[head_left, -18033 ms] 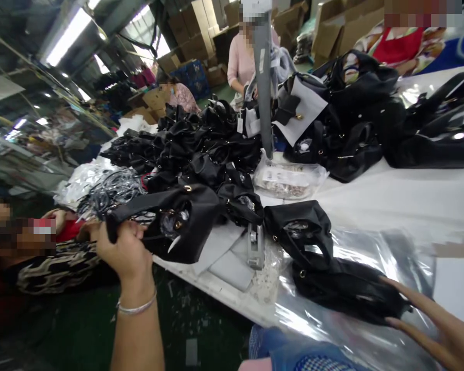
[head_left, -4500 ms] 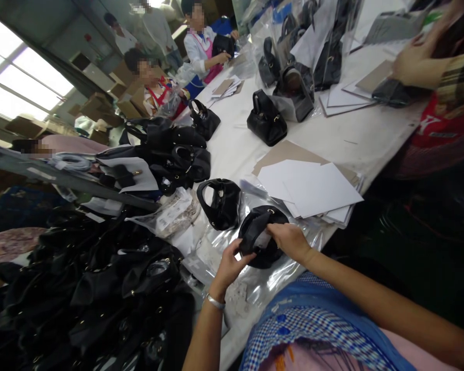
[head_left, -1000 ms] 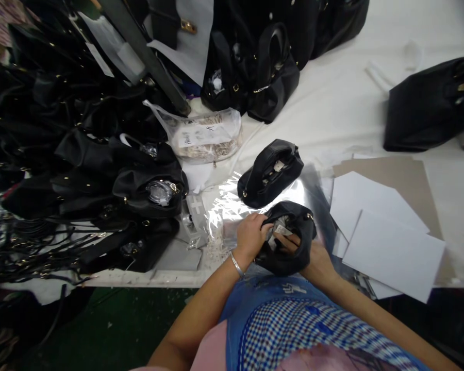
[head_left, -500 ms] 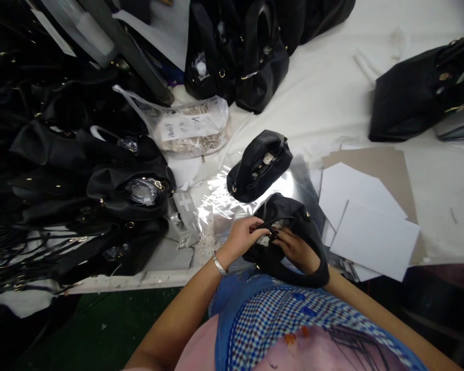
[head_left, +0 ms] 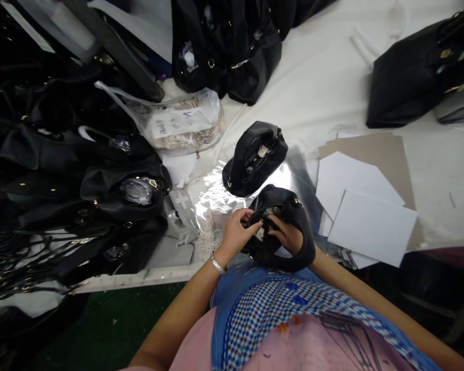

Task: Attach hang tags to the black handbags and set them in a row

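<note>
A small black handbag [head_left: 282, 198] with gold fittings sits at the table's near edge, against my apron. My left hand [head_left: 237, 229] pinches the bag's opening edge on its left side, thumb pointing inward. Through the handle loop reaches my right hand [head_left: 288, 234], its fingers bent at the bag's mouth close to my left thumb; what they grip there is too small to make out. A whitish piece shows inside the opening between the hands. Just beyond stands a second black handbag [head_left: 255, 158], its mouth open and a pale tag inside.
Clear plastic sheets [head_left: 216, 198] lie under the bags. White cards [head_left: 371, 226] rest on brown board [head_left: 404, 170] at right. A labelled plastic bag [head_left: 185, 123] lies beyond. Many black bags [head_left: 127, 190] crowd the left; another black bag [head_left: 406, 77] stands far right.
The view has shifted slightly. My right hand's fingers have moved a little within the bag's mouth, and my left hand stays at the opening's edge.
</note>
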A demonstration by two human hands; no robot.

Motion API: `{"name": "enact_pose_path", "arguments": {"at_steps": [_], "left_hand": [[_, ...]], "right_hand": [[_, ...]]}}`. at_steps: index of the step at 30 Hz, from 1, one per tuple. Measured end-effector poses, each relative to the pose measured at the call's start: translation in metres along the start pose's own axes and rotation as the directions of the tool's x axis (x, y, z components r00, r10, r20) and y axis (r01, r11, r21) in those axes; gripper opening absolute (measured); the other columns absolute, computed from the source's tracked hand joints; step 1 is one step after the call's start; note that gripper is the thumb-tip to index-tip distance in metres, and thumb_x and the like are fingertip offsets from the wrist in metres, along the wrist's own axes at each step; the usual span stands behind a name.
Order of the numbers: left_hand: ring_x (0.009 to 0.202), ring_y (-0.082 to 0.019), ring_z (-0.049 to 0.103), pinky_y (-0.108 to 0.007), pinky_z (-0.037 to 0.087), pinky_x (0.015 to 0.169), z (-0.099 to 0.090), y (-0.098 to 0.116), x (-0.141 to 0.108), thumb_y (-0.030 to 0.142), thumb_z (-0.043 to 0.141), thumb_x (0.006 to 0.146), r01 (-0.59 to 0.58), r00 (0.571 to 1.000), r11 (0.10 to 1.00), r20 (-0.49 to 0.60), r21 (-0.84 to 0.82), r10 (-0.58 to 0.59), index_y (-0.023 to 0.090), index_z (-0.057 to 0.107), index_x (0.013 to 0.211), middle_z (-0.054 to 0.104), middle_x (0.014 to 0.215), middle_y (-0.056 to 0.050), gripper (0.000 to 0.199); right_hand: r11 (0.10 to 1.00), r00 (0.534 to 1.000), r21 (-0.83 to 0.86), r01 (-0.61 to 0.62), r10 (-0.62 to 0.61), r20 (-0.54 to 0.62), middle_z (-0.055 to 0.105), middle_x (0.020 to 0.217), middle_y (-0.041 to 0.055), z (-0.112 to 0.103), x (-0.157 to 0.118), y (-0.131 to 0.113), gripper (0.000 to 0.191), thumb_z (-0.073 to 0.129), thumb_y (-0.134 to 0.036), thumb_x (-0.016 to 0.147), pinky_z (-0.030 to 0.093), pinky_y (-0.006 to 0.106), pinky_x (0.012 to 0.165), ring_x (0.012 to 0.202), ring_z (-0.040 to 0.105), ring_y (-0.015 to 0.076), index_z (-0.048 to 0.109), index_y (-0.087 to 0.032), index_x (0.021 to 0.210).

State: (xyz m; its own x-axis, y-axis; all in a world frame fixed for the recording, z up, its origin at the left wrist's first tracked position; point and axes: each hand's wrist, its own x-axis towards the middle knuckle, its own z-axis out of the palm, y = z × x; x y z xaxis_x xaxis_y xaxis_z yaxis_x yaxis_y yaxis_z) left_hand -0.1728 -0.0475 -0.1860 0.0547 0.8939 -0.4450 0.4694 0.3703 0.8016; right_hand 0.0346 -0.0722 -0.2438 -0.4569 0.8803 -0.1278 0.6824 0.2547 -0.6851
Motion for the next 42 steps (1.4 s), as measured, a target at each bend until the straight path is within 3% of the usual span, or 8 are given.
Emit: {"name": "enact_pose_path", "arguments": {"at_steps": [3, 9, 17, 21, 26, 32, 38, 42], "left_hand": [[0.081, -0.016, 0.061, -0.026, 0.048, 0.068, 0.001, -0.002, 0.0, 0.029, 0.074, 0.074, 0.021, 1.0, 1.0, -0.021, -0.014, -0.021, 0.019, 0.065, 0.096, 0.066, 0.089, -0.003, 0.026], [0.073, -0.014, 0.057, -0.025, 0.046, 0.067, 0.002, 0.007, -0.002, 0.028, 0.071, 0.075, -0.045, 0.999, 0.992, -0.017, 0.115, 0.047, 0.019, 0.061, 0.089, 0.061, 0.082, 0.0, 0.02], [0.075, -0.017, 0.054, -0.027, 0.04, 0.064, -0.002, 0.017, 0.005, 0.032, 0.075, 0.07, -0.119, 0.993, 0.919, 0.066, 0.376, 0.101, 0.021, 0.053, 0.089, 0.057, 0.082, 0.001, 0.031], [0.075, -0.017, 0.054, -0.027, 0.039, 0.067, 0.001, 0.017, 0.005, 0.024, 0.07, 0.074, -0.114, 0.992, 0.905, -0.001, 0.411, 0.126, 0.021, 0.053, 0.086, 0.057, 0.081, 0.001, 0.022], [0.075, -0.015, 0.055, -0.026, 0.041, 0.068, 0.01, 0.016, -0.002, 0.015, 0.063, 0.077, -0.089, 0.987, 0.904, -0.087, 0.418, 0.138, 0.021, 0.056, 0.085, 0.057, 0.078, 0.001, 0.012], [0.075, -0.016, 0.063, -0.027, 0.049, 0.07, 0.004, 0.012, -0.004, 0.024, 0.066, 0.08, -0.074, 0.997, 0.971, 0.024, 0.229, 0.07, 0.022, 0.065, 0.095, 0.069, 0.084, -0.001, 0.016], [0.075, -0.016, 0.067, -0.029, 0.054, 0.073, -0.005, -0.001, 0.002, 0.026, 0.07, 0.076, 0.156, 0.977, 0.97, 0.174, -0.188, -0.123, 0.015, 0.068, 0.091, 0.072, 0.085, -0.005, 0.019], [0.077, -0.015, 0.066, -0.028, 0.053, 0.076, -0.001, -0.01, 0.0, 0.026, 0.071, 0.074, 0.19, 0.964, 0.956, 0.225, -0.223, -0.139, 0.014, 0.066, 0.092, 0.071, 0.086, -0.005, 0.023]], "right_hand": [[0.999, 0.999, -0.002, -0.034, 0.034, -0.039, 0.067, 0.112, 0.0087, -0.001, 0.002, -0.003, 0.04, 0.049, -0.034, 0.092, 0.048, 0.044, 0.094, 0.101, 0.064, 0.0276, 0.05, -0.021, 0.129], [0.997, 0.996, 0.021, -0.076, 0.077, -0.05, 0.067, 0.083, 0.0044, -0.001, -0.001, -0.009, 0.012, 0.048, -0.032, 0.091, 0.049, 0.036, 0.074, 0.073, 0.064, 0.022, 0.056, -0.022, 0.093], [0.992, 0.993, 0.088, -0.088, 0.094, -0.07, 0.057, 0.07, 0.001, 0.004, 0.008, -0.014, 0.012, 0.049, -0.029, 0.089, 0.044, 0.034, 0.071, 0.068, 0.057, 0.0207, 0.044, -0.024, 0.079], [0.99, 0.99, 0.085, -0.109, 0.116, -0.079, 0.055, 0.068, 0.001, -0.002, 0.015, -0.022, 0.015, 0.05, -0.027, 0.087, 0.042, 0.034, 0.07, 0.068, 0.055, 0.0205, 0.04, -0.024, 0.076], [0.976, 0.978, 0.125, -0.176, 0.188, -0.093, 0.054, 0.067, 0.0005, -0.024, 0.025, -0.042, 0.014, 0.051, -0.02, 0.079, 0.04, 0.031, 0.068, 0.067, 0.054, 0.0191, 0.038, -0.023, 0.075], [0.947, 0.967, 0.216, -0.235, 0.251, -0.049, 0.051, 0.064, -0.0009, -0.029, 0.04, -0.05, 0.016, 0.051, -0.015, 0.073, 0.038, 0.029, 0.063, 0.064, 0.051, 0.0172, 0.036, -0.023, 0.075], [0.956, 0.975, 0.206, -0.211, 0.222, -0.029, 0.052, 0.064, -0.0003, -0.02, 0.049, -0.039, 0.018, 0.052, -0.015, 0.071, 0.038, 0.029, 0.062, 0.062, 0.05, 0.0163, 0.036, -0.023, 0.071], [0.969, 0.987, 0.188, -0.159, 0.161, 0.005, 0.052, 0.066, -0.0009, -0.009, 0.047, -0.026, 0.017, 0.052, -0.015, 0.072, 0.039, 0.029, 0.063, 0.064, 0.05, 0.0164, 0.037, -0.023, 0.072]]}}
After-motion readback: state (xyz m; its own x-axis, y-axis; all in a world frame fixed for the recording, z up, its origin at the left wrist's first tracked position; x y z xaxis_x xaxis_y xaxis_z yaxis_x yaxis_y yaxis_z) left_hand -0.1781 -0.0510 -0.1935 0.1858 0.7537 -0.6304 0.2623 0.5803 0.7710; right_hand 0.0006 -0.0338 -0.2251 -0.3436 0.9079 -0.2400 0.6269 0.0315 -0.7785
